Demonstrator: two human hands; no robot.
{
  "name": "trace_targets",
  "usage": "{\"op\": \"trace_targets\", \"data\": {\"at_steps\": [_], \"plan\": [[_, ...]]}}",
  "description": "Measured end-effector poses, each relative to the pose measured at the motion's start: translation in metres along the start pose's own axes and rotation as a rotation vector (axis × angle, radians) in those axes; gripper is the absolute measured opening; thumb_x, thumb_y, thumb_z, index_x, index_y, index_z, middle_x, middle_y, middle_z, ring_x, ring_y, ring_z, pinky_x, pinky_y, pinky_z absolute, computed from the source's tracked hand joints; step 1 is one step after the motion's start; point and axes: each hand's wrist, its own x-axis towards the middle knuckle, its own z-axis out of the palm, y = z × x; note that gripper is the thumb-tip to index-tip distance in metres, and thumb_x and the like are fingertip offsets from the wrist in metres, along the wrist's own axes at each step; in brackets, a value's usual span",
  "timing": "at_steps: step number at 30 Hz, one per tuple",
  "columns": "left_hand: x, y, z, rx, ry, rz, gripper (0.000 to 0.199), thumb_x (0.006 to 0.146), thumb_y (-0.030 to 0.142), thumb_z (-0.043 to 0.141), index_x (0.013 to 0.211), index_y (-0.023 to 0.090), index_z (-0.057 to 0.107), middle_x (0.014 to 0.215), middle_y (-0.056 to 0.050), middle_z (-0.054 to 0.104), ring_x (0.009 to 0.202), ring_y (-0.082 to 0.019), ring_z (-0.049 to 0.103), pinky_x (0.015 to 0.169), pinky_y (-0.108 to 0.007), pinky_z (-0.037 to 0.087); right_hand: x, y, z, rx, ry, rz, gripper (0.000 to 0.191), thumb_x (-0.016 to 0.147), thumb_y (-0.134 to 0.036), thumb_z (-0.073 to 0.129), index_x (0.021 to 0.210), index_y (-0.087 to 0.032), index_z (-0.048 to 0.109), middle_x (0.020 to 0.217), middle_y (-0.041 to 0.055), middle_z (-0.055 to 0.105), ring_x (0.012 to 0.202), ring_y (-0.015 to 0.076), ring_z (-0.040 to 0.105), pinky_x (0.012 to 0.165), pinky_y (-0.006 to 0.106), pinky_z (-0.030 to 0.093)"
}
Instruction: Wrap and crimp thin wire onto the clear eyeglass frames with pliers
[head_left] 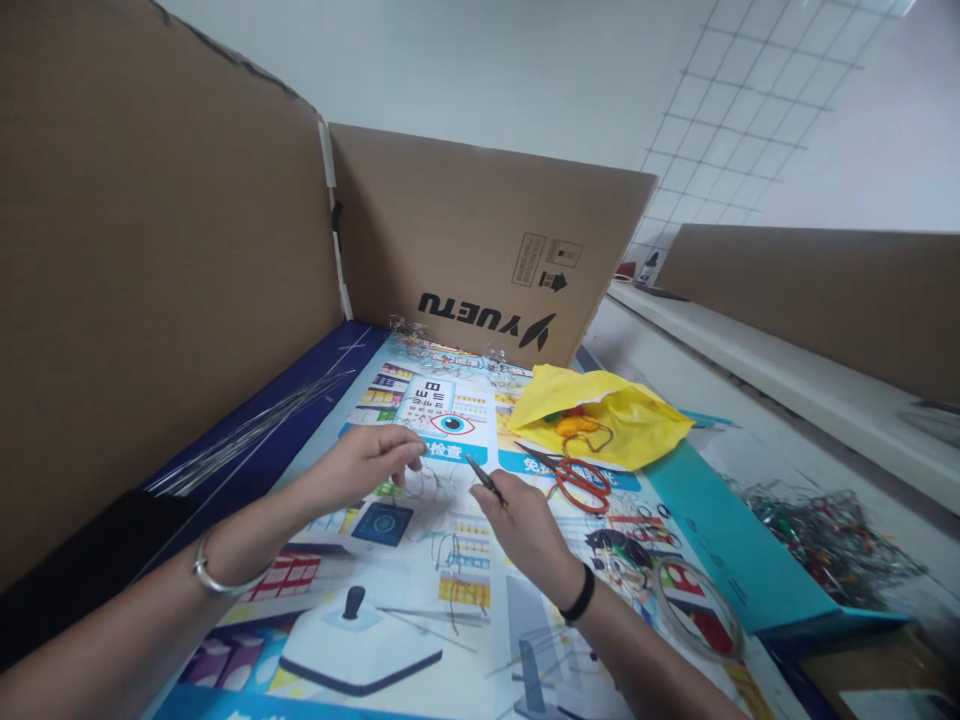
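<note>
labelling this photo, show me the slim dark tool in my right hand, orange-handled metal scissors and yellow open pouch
Slim dark tool [486, 478]: head view, mid-shaft.
Orange-handled metal scissors [565, 469]: head view, near the pivot.
Yellow open pouch [642, 425]: head view, front panel.

Soft, dim light — edge distortion

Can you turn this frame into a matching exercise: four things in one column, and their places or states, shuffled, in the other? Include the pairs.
Column one
1. slim tool
2. scissors
3. straight wires
4. YUETU lettering

Column two
A. upside down in this view
B. on the dark blue surface at the left of the picture
C. held in the right hand
D. next to the yellow pouch

Pairs: 1-C, 2-D, 3-B, 4-A
</note>
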Motion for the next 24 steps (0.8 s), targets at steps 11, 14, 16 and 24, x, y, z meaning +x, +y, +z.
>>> {"op": "trace_targets", "data": {"at_steps": [11,14,16,24], "plan": [[0.018,-0.052,-0.013,0.162,0.13,0.114,0.018,0.078,0.022,0.047,0.083,0.017,0.062,0.081,-0.001,0.065,0.076,-0.015,0.058,0.068,-0.023,0.043,-0.001,0.02,0.024,0.068,0.114,0.017,0.032,0.087,-0.043,0.037,0.065,-0.021,0.042,0.06,-0.0016,0.048,0.055,0.0124,0.044,0.051,0.022,0.03],[0.02,-0.06,-0.011,0.149,0.201,0.113,0.016,0.077,0.021,0.045,0.079,0.016,0.059,0.074,0.0,0.062,0.07,-0.013,0.055,0.065,-0.023,0.043,-0.001,0.021,0.027,0.072,0.122,0.018,0.032,0.087,-0.044,0.037,0.065,-0.021,0.042,0.06,-0.0016,0.048,0.055,0.0122,0.044,0.051,0.022,0.031],[0.021,-0.064,-0.007,0.122,0.246,0.108,0.015,0.076,0.019,0.044,0.079,0.015,0.058,0.072,0.0,0.06,0.068,-0.013,0.054,0.064,-0.022,0.042,0.0,0.022,0.028,0.07,0.119,0.023,0.033,0.087,-0.044,0.037,0.065,-0.021,0.042,0.059,-0.0019,0.048,0.054,0.0121,0.044,0.051,0.022,0.031],[0.018,-0.076,0.01,0.084,0.3,0.348,0.019,0.073,0.006,0.037,0.072,0.016,0.053,0.082,-0.003,0.058,0.082,-0.014,0.055,0.078,-0.026,0.043,-0.001,0.022,0.028,0.064,0.128,0.019,0.033,0.087,-0.045,0.037,0.065,-0.021,0.041,0.059,-0.0022,0.047,0.054,0.0117,0.043,0.05,0.022,0.03]]}}
